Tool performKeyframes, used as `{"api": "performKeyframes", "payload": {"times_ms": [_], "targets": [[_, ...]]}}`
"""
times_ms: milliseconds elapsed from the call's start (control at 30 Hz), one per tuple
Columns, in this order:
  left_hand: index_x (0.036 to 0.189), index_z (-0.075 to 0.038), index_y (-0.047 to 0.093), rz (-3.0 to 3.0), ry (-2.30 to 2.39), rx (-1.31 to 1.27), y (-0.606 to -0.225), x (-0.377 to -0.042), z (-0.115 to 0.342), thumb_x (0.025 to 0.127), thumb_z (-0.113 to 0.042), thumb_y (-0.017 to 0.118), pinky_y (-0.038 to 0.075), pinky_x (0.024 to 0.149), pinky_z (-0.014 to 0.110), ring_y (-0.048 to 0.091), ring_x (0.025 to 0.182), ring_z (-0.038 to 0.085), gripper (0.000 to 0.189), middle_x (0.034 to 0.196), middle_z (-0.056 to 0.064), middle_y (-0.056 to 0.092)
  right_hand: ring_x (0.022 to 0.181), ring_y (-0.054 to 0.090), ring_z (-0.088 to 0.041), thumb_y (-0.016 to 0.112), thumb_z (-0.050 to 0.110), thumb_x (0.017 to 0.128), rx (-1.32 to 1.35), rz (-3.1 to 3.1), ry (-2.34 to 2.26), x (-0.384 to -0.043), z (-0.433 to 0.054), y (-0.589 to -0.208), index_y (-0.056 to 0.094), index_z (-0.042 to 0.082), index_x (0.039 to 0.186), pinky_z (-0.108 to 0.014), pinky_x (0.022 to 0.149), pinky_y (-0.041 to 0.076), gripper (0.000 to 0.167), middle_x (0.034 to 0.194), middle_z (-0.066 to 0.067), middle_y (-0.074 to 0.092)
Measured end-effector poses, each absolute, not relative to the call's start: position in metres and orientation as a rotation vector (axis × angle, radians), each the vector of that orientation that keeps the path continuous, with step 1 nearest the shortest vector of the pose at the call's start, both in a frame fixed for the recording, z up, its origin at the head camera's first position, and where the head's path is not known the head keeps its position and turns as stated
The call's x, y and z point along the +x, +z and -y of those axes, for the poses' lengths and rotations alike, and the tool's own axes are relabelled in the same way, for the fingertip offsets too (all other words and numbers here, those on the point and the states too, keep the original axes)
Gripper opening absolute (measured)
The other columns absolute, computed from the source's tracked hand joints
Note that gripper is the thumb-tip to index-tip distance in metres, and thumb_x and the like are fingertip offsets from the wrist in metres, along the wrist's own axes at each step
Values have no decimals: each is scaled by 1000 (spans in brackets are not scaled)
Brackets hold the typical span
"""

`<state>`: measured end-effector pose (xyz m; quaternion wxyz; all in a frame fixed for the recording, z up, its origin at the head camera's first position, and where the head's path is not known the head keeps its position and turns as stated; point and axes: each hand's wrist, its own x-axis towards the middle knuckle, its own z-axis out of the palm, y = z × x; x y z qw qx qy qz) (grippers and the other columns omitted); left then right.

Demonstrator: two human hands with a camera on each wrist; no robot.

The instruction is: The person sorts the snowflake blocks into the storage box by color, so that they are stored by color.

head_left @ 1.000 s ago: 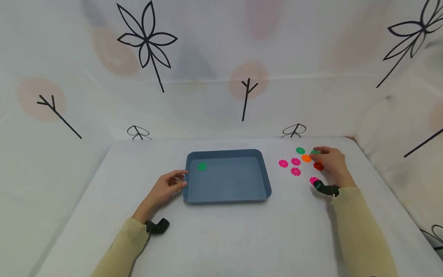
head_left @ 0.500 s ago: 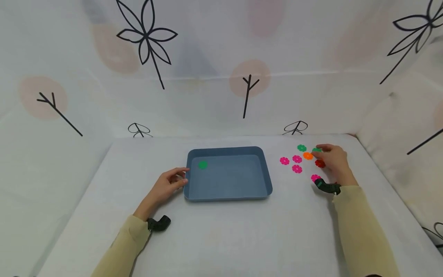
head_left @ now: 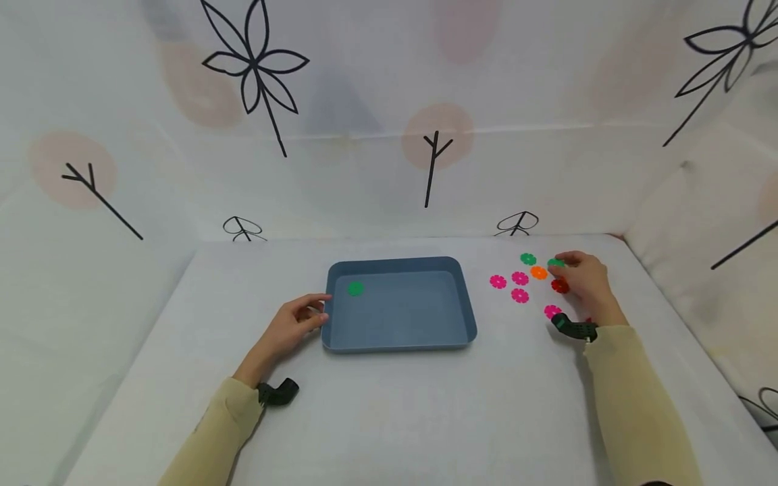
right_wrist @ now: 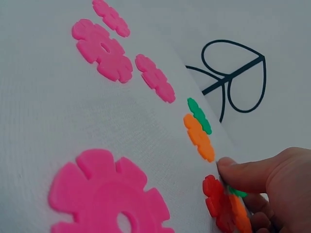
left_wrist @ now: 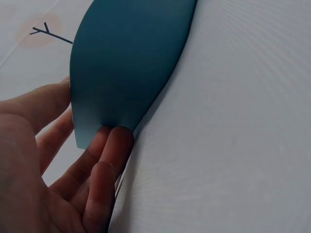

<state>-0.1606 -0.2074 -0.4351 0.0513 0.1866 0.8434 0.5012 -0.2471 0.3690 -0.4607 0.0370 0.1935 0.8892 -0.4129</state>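
My left hand (head_left: 296, 324) holds the left edge of a blue-grey tray (head_left: 395, 347). In the left wrist view, fingertips rest on the tray's outer wall (left_wrist: 126, 63), while another digit reaches behind the rim. A green flower-shaped plastic disc (head_left: 355, 289) lies inside the tray at the upper left. At the right, the thumb and forefinger of my right hand (head_left: 586, 280) pinch another green flower disc (head_left: 556, 262); the fingers partly cover it in the right wrist view. Beside and under this hand are a red disc (head_left: 560, 286) and an orange disc (right_wrist: 240, 213).
Several pink discs (head_left: 519, 278) lie left of the right hand, one pink disc (head_left: 552, 311) by the wrist camera. A green disc (head_left: 528, 258) and an orange disc (head_left: 538, 273) lie near the fingers. Patterned white cloth (head_left: 365, 189) rises behind the white table (head_left: 389, 418).
The right thumb and forefinger have closed in slightly around the green disc, which stays almost in place. The left hand and tray have not moved; the head view has shifted slightly.
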Motion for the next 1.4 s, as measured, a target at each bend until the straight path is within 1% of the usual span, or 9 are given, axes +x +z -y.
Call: {"api": "performKeyframes", "payload": {"times_ms": [200,467,700,833,933,1067,1200,1300,1400], "targets": [[133,6,58,-2566,1530,566,-436,-159,208,96,-6,66,49,69,27,60,80,16,40,107,19,62,125,38,-44,58,28,102,603,-2751,-1282,-247,-368,-462,44,-1,144,-51,100,41,53,143,-29,38],[133,6,58,-2567,1524,570,-435,-161,208,96,-6,66,47,67,27,60,80,14,40,107,18,62,121,41,-39,54,30,104,630,-2757,-1331,-245,-369,-462,47,3,146,-39,91,44,51,141,-25,42],[134,6,58,-2555,1531,570,-434,-161,208,96,-6,66,49,69,27,61,81,13,40,108,19,62,117,41,-36,43,32,107,639,-2782,-1317,-243,-370,-463,50,4,143,-33,85,43,46,138,-23,45],[134,6,58,-2552,1536,567,-434,-160,208,96,-6,66,49,69,27,61,81,12,40,108,19,62,114,42,-33,43,35,106,657,-2766,-1373,-240,-370,-462,52,6,143,-29,81,42,48,138,-21,46],[133,6,58,-2553,1538,564,-434,-159,208,96,-6,66,50,69,27,61,81,13,40,108,20,62,115,43,-31,44,39,105,657,-2735,-1446,-238,-371,-461,52,7,142,-30,84,42,49,140,-19,45],[134,6,58,-2552,1537,557,-433,-159,208,96,-7,66,50,70,27,61,82,14,40,107,20,62,118,44,-30,45,44,104,632,-2708,-1518,-235,-376,-458,51,8,142,-35,93,43,53,142,-17,45],[134,6,57,-2549,1534,557,-434,-160,209,97,-7,66,49,70,27,61,82,14,41,107,19,61,121,44,-30,46,47,103,655,-2698,-1555,-235,-380,-457,50,9,143,-36,97,43,56,143,-17,45],[134,6,58,-2546,1538,556,-435,-161,209,96,-7,66,49,69,27,61,81,12,40,107,19,61,118,46,-26,48,49,101,667,-2718,-1560,-236,-380,-455,50,10,143,-29,92,45,57,141,-15,46],[134,6,58,-2545,1543,556,-436,-161,208,96,-7,66,49,69,27,61,80,10,40,107,19,61,115,48,-24,49,48,102,647,-2739,-1579,-237,-373,-448,51,11,143,-22,87,45,55,138,-13,49]]}}
